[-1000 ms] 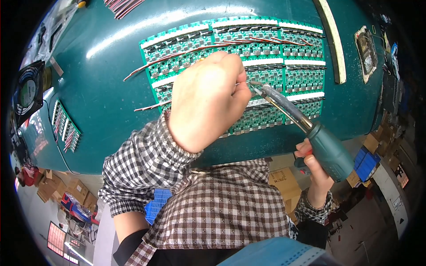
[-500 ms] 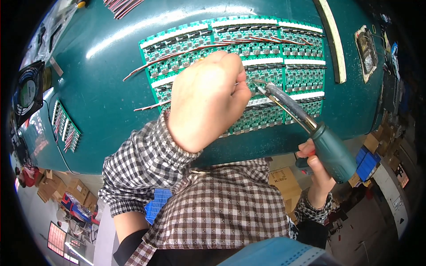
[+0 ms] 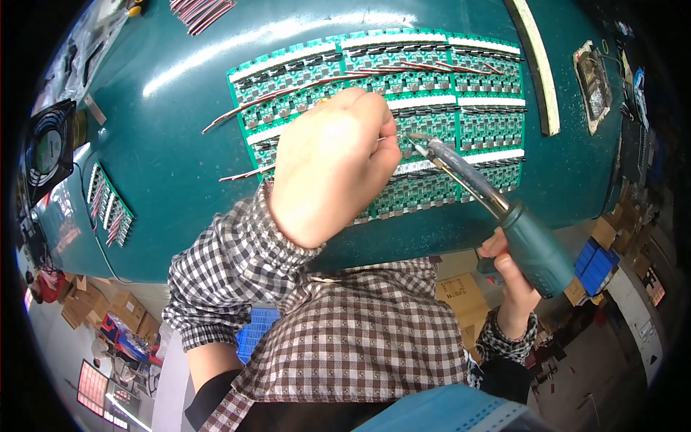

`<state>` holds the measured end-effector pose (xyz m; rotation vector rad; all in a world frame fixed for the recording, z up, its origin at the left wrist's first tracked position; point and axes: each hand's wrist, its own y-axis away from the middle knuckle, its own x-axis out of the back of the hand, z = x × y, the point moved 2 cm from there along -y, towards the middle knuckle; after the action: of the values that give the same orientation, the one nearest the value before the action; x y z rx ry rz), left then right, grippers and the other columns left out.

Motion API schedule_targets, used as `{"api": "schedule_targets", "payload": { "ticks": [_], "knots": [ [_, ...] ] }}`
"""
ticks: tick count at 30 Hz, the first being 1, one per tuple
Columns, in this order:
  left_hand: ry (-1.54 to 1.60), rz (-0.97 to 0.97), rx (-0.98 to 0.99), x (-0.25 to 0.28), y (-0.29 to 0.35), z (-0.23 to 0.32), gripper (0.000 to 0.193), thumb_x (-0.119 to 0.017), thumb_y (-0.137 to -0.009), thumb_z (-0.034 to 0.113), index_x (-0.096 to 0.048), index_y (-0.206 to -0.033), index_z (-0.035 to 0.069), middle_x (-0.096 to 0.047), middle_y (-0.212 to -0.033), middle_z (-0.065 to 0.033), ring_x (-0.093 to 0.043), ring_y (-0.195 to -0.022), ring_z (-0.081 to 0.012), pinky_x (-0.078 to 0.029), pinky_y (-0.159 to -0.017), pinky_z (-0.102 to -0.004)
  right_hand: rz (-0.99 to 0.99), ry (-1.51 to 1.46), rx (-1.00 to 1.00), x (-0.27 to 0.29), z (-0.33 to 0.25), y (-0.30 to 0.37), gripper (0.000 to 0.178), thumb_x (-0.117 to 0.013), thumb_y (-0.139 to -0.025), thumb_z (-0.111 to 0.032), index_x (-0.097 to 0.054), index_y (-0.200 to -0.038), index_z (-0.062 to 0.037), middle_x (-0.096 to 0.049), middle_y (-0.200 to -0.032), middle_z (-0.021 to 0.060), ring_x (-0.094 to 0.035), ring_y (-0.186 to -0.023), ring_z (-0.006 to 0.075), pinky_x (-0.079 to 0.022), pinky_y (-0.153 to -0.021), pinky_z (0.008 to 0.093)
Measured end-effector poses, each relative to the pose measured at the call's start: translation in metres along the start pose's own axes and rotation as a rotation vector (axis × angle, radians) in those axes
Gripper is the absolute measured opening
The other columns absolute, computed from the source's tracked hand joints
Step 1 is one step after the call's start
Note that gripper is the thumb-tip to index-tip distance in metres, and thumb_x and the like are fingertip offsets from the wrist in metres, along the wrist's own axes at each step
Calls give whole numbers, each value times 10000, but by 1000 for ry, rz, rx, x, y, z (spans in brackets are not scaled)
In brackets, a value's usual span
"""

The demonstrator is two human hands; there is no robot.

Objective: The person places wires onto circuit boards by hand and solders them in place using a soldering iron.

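My left hand (image 3: 335,162) is above the green circuit boards (image 3: 493,129), its fingers pinched together. A thin wire seems to be between thumb and forefinger, mostly hidden by the hand. In my right hand (image 3: 507,270) is a soldering iron (image 3: 536,248) with a dark green handle and a slim tube along its metal shaft. Its tip points left, at the boards just beside my left fingertips. The boards lie in rows with white strips and black parts. Red, black and white wires (image 3: 288,88) lie across them, and another wire (image 3: 245,174) runs under my left hand.
A wire bundle (image 3: 201,13) lies at the far edge of the green table mat (image 3: 180,151). A small board (image 3: 109,205) and a fan (image 3: 49,151) are on the left. To the right are a pale curved strip (image 3: 536,68) and a worn metal-edged tray (image 3: 594,86).
Both hands and the soldering iron have shifted very slightly to the left in the picture. The iron's tip stays beside my left fingertips; both grips look the same.
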<state>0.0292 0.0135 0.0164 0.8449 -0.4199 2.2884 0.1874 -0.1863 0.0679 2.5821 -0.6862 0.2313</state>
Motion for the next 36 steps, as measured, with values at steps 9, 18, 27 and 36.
{"api": "schedule_targets", "payload": {
  "ticks": [9,18,27,36],
  "knots": [
    [9,40,-18,-2,2,1,140,-658,-668,20,-541,-734,59,-537,-683,-61,-553,-600,-224,-445,-521,-326,-71,-118,52,3,0,-2,228,-712,-782,-23,-620,-981,38,-627,-835,101,-609,-804,196,-506,-750,340],
    [23,52,-29,-3,3,1,159,-658,-658,32,-523,-740,50,-551,-697,-101,-579,-638,-296,-463,-550,-375,-68,-96,43,3,2,1,308,-721,-785,-40,-609,-1061,39,-632,-861,95,-609,-812,183,-504,-754,331],
    [26,60,-31,-3,4,1,160,-659,-655,29,-523,-737,49,-550,-697,-102,-572,-634,-298,-459,-556,-378,-86,-82,49,4,3,0,291,-724,-782,-35,-612,-1043,30,-633,-862,94,-610,-810,183,-504,-755,328],
    [27,52,-33,-4,4,1,161,-659,-660,31,-522,-741,47,-552,-703,-106,-574,-639,-301,-458,-558,-380,-64,-112,42,3,1,-1,288,-729,-776,-38,-612,-1029,34,-633,-851,96,-612,-811,184,-507,-753,330]
  ]
}}
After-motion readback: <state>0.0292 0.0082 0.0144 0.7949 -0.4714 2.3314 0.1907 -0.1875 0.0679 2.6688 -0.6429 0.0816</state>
